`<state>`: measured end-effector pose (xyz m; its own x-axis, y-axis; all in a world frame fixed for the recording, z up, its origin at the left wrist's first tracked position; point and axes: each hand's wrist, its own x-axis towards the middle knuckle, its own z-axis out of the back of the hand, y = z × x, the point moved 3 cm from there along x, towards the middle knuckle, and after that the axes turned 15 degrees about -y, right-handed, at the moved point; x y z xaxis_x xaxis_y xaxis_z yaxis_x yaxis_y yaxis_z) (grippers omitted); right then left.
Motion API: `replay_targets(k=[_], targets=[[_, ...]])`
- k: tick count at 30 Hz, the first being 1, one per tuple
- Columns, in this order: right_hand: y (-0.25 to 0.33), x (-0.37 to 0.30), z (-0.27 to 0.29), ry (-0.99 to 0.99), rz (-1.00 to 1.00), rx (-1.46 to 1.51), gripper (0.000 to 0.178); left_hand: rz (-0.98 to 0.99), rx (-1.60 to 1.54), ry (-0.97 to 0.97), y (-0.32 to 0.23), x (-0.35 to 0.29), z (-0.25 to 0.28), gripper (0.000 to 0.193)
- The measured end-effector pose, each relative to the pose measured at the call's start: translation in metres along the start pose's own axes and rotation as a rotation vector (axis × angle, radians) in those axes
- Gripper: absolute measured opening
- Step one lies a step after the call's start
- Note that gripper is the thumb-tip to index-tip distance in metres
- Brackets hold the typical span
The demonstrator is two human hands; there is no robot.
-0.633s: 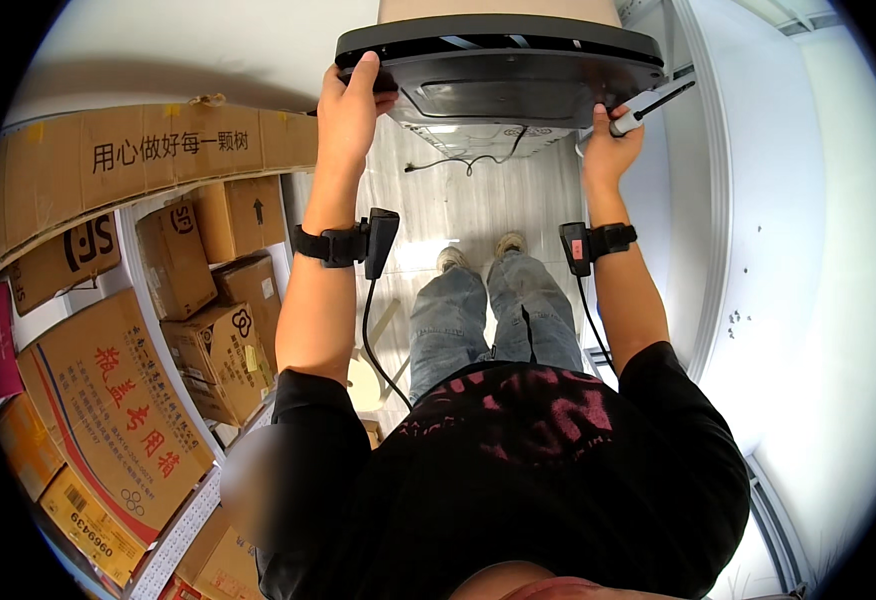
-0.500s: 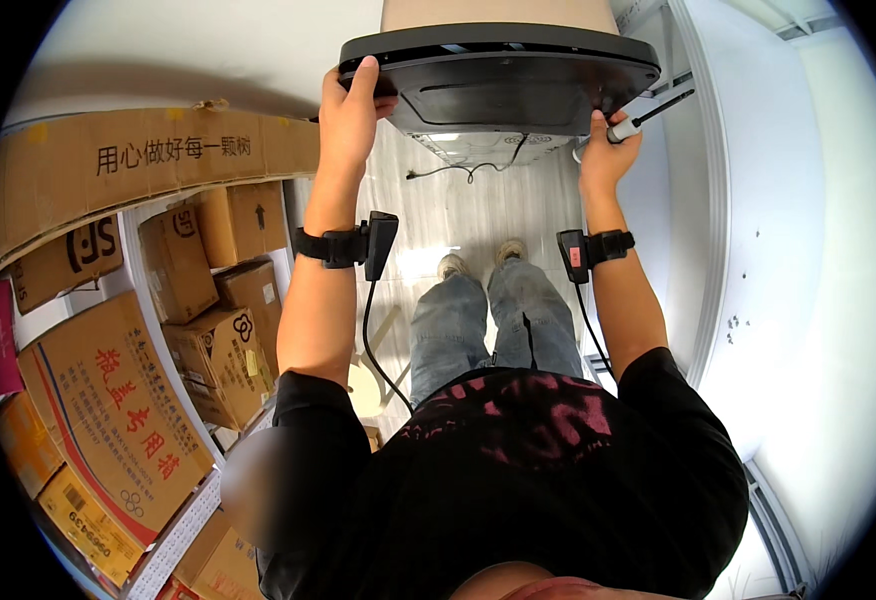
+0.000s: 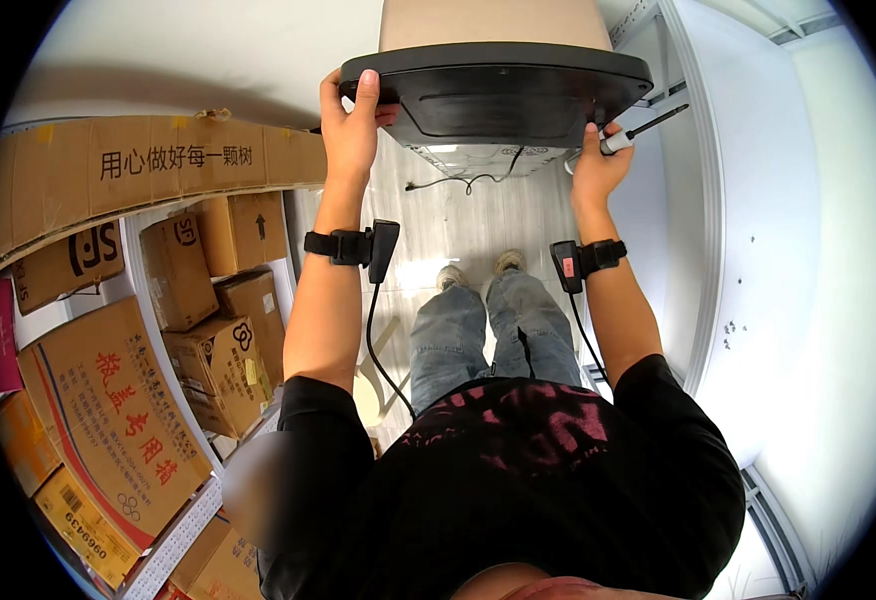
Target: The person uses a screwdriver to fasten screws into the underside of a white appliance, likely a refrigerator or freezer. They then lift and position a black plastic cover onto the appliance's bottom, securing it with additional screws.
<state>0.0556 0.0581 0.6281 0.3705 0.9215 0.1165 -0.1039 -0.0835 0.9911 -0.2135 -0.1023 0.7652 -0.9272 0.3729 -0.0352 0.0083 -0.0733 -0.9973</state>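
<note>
In front of me is a wide black panel (image 3: 498, 105) with rounded corners, its face tilted down toward me. My left hand (image 3: 350, 125) is closed on its left end, thumb on the front and the other fingers partly hidden round the edge. At the panel's lower right, my right hand (image 3: 598, 165) has its thumb against the panel. That same hand holds a screwdriver (image 3: 616, 142) with a pale handle, its dark shaft pointing up and right. Beyond the panel rises a beige, box-like body (image 3: 493, 22); whether the two are joined I cannot tell.
Below the panel, a black cable (image 3: 470, 182) trails beside a pale printed surface (image 3: 488, 160). Shelves with several cardboard boxes (image 3: 108, 430) stand on my left, under a long cardboard strip (image 3: 158, 165). A white wall panel (image 3: 758, 250) runs along my right. My feet are on the light wood-look floor (image 3: 418, 235).
The black panel's top edge has come slightly lower in view, and more of the beige body shows above it. Both hands have shifted a little down with it, keeping their hold.
</note>
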Motion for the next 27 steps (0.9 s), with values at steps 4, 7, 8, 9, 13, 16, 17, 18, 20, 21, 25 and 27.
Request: replay_targets(k=[4,7,8,9,13,16,17,18,20,21,25,27], targets=[[0.008,0.007,-0.001,0.03,-0.051,0.076,0.036,-0.005,-0.056,-0.012,0.006,0.002,0.003,0.053],[0.018,0.019,-0.004,0.108,-0.089,0.22,0.039,-0.002,-0.076,-0.012,0.01,0.005,0.005,0.054],[0.028,0.023,-0.005,0.148,-0.118,0.221,0.04,0.002,-0.079,-0.01,0.011,0.006,0.004,0.054],[0.033,0.025,-0.005,0.189,-0.148,0.222,0.041,-0.007,-0.074,-0.015,0.012,0.007,0.004,0.054],[0.025,0.038,-0.01,0.36,-0.322,0.411,0.037,-0.041,-0.059,-0.033,0.012,0.003,-0.001,0.051],[0.023,0.041,-0.01,0.381,-0.364,0.414,0.032,-0.058,-0.036,-0.051,0.01,-0.002,-0.002,0.051],[0.024,0.04,-0.01,0.388,-0.374,0.417,0.031,-0.061,-0.037,-0.048,0.01,-0.002,-0.001,0.051],[0.024,0.041,-0.011,0.406,-0.362,0.399,0.031,-0.064,-0.039,-0.045,0.01,-0.002,-0.001,0.051],[0.027,0.04,-0.012,0.407,-0.339,0.377,0.034,-0.062,-0.032,-0.046,0.007,-0.003,0.0,0.053],[0.029,0.039,-0.014,0.409,-0.328,0.365,0.035,-0.051,-0.036,-0.044,0.007,-0.003,-0.001,0.053],[0.028,0.039,-0.012,0.371,-0.301,0.353,0.041,-0.047,-0.043,-0.02,0.009,-0.004,-0.002,0.05],[0.027,0.039,-0.013,0.386,-0.307,0.351,0.041,-0.113,-0.024,-0.004,0.015,-0.002,0.0,0.048]])
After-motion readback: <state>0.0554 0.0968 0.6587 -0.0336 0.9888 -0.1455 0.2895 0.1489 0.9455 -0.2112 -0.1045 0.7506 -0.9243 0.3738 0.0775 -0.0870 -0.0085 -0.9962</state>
